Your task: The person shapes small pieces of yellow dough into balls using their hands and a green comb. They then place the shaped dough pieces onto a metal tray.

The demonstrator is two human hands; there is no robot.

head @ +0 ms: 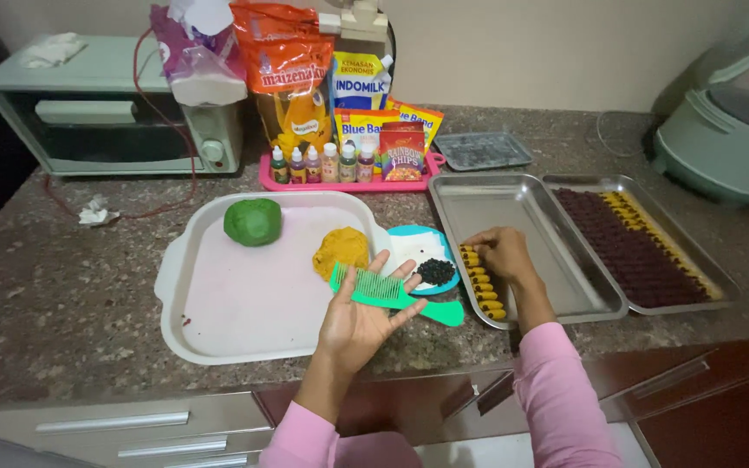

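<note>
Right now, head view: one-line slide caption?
Left hand holds a green comb; right hand sets yellow dough pieces on a steel tray.

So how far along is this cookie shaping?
Done: the far tray is filled with dark and yellow pieces. In hand: the right hand sets a yellow piece in the near tray's first row; the left hand holds a green comb. Left: yellow dough, green dough.
</note>
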